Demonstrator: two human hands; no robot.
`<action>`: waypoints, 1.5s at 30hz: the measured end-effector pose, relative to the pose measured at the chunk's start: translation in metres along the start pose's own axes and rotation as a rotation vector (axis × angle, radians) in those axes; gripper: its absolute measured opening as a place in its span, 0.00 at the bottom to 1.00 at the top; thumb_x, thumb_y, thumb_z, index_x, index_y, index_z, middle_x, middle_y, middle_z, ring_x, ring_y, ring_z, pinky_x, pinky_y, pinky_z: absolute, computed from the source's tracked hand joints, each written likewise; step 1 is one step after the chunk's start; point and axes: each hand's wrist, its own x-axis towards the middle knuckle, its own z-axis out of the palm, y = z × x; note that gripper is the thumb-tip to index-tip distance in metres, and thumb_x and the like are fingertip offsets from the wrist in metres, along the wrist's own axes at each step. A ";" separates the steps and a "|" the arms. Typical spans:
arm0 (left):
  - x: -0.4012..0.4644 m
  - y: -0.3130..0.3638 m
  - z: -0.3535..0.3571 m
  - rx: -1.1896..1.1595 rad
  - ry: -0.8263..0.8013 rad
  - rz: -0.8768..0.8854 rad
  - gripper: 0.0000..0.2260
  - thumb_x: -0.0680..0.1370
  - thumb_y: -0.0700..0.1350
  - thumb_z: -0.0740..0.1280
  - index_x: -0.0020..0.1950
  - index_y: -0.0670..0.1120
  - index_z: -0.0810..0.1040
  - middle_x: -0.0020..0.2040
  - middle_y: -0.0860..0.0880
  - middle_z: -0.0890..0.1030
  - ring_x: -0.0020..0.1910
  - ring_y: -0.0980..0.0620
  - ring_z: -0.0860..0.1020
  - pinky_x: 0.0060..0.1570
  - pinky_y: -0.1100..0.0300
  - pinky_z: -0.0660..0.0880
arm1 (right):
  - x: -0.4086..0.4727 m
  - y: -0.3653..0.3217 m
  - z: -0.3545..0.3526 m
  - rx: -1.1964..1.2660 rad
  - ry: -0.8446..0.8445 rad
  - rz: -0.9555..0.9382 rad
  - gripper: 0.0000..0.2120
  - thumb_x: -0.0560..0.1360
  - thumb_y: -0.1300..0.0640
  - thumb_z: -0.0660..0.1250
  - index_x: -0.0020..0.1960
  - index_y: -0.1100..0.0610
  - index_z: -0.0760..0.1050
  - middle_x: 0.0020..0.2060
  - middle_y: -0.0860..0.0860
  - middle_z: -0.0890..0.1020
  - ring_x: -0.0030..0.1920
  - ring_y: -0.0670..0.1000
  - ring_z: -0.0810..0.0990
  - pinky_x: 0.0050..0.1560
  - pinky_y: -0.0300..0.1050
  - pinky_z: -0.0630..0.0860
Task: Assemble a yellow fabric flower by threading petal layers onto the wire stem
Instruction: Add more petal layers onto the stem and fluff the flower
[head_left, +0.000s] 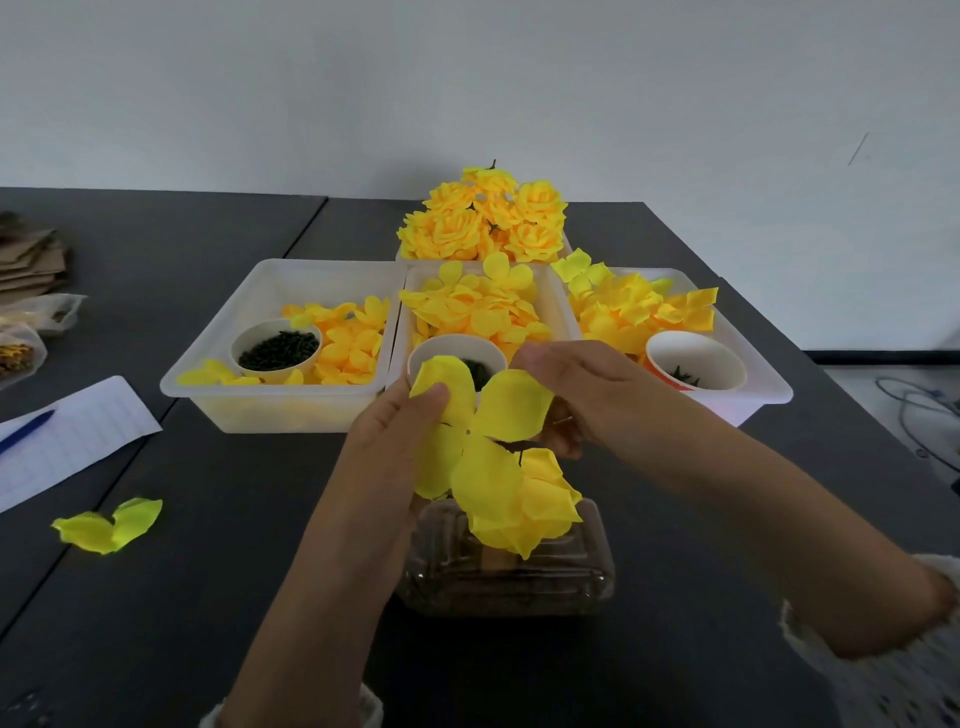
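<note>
A: Centrally, left hand pinches a four-lobed petal layer; right hand curls behind it.

B: Stem?

A: Mostly hidden; its grip is unclear. Trays just beyond the hands; bare worktop to their left.

Three white bins wall off the table's far side; a clear plastic box sits just before them — bare dark tabletop lies open left, save a stray petal and paper sheet.
</note>
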 end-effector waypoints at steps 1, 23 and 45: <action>0.001 -0.001 0.000 0.013 -0.009 0.010 0.08 0.76 0.48 0.67 0.45 0.60 0.85 0.45 0.52 0.86 0.44 0.51 0.84 0.40 0.52 0.80 | 0.001 0.000 0.001 -0.051 0.017 -0.013 0.21 0.83 0.48 0.54 0.44 0.61 0.76 0.33 0.57 0.78 0.28 0.47 0.71 0.30 0.37 0.70; -0.003 -0.025 -0.010 0.646 -0.037 0.288 0.19 0.81 0.51 0.57 0.30 0.57 0.72 0.25 0.55 0.69 0.26 0.60 0.67 0.27 0.66 0.64 | -0.008 0.035 -0.006 -0.010 0.222 0.184 0.30 0.77 0.39 0.55 0.46 0.68 0.71 0.27 0.53 0.72 0.30 0.55 0.67 0.28 0.38 0.66; 0.004 -0.034 -0.003 0.770 0.037 0.433 0.19 0.79 0.52 0.59 0.29 0.52 0.65 0.24 0.53 0.65 0.25 0.57 0.63 0.26 0.64 0.60 | -0.002 0.062 0.002 -0.101 0.313 0.089 0.19 0.81 0.51 0.57 0.38 0.62 0.72 0.30 0.57 0.71 0.30 0.53 0.68 0.34 0.47 0.67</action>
